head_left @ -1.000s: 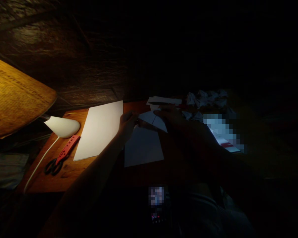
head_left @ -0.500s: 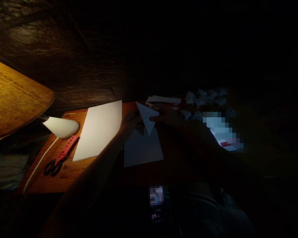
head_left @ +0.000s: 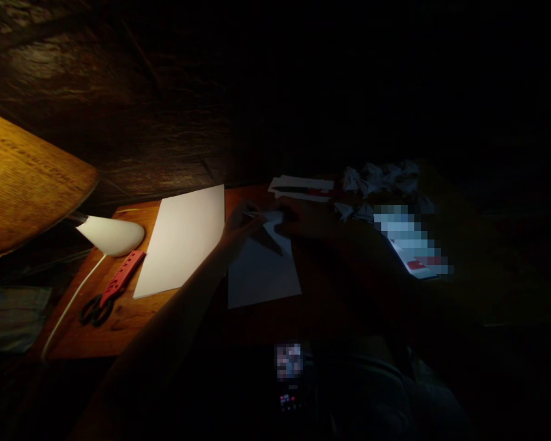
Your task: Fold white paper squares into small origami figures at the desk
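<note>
Between my two hands is a folded piece of white paper [head_left: 272, 216], held above a flat white sheet [head_left: 264, 282]. My left hand [head_left: 239, 224] pinches its left end, where a thin pointed edge shows. On the other end, the fingers of my right hand [head_left: 298, 218] are closed, though they are very dark. A dark triangular patch lies under the folded paper; whether it is a shadow or a flap I cannot tell. Just left of my left hand lies a brightly lit stack of white paper [head_left: 183, 239].
A lamp with a yellow shade [head_left: 32, 184] and white base [head_left: 114, 236] stands at left. Scissors in a red cover [head_left: 122, 278] lie by its cord. Several folded paper pieces [head_left: 381, 177] and a blurred lit screen [head_left: 408, 239] are at right. A knife-like dark object [head_left: 291, 189] lies behind on paper.
The folded paper has tilted from a broad, upright triangle facing me to a thinner, flatter shape. Both hands have stayed in nearly the same place.
</note>
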Motion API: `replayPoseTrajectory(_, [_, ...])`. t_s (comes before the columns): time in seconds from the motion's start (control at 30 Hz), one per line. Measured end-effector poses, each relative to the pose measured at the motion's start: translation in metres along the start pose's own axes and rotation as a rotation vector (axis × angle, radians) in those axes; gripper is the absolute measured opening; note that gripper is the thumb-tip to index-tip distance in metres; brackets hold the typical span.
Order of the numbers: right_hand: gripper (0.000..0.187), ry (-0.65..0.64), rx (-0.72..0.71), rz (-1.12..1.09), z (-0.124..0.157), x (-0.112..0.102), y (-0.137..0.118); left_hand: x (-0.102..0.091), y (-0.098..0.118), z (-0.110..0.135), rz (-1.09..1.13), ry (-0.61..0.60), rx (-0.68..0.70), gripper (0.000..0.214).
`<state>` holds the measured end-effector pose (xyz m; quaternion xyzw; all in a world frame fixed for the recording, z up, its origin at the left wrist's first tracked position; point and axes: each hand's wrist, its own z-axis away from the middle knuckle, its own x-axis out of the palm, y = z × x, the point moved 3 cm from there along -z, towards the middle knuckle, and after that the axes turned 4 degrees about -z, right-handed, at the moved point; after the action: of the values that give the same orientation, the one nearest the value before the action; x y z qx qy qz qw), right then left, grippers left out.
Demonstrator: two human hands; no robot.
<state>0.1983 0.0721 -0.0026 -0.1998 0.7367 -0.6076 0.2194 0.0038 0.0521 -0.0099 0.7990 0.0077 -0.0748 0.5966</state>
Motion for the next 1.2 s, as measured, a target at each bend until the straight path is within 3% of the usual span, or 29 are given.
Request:
replayPoseTrajectory(0.07, [0.023,0.042,0.008,0.075,0.000,0.002,-0.002,0.000,0.002,0.000,-0.024,0.012,0.003,0.049])
replayPoseTrajectory(0.27, [0.037,0.186,0.055,0.145,0.002,0.003,-0.012,0.002,0.002,0.003,-0.043,-0.005,-0.082,0.045])
replayPoseTrajectory(0.5, [0.004,0.153,0.245,-0.005,0.008,0.004,-0.017,-0.003,-0.007,-0.001,0.051,0.133,-0.012,0.034])
replayPoseTrajectory(0.57, [0.005,0.164,0.269,0.058,0.008,0.003,-0.017,-0.002,-0.007,0.000,0.073,0.116,-0.011,0.036])
replayPoseTrajectory(0.77, [0.007,0.296,0.099,0.197,0.000,-0.009,-0.004,0.002,-0.009,0.000,0.104,-0.026,-0.026,0.053])
replayPoseTrajectory(0.93, [0.019,0.347,0.009,0.186,-0.003,-0.016,0.010,-0.004,-0.021,-0.005,0.255,-0.015,-0.108,0.048])
replayPoseTrajectory(1.07, [0.031,0.334,-0.018,0.248,-0.002,-0.016,0.014,-0.003,-0.015,-0.006,0.112,-0.055,0.012,0.057])
replayPoseTrajectory(1.2, [0.037,0.305,-0.073,0.247,-0.003,-0.016,0.017,-0.001,-0.012,-0.006,0.021,-0.054,0.012,0.046])
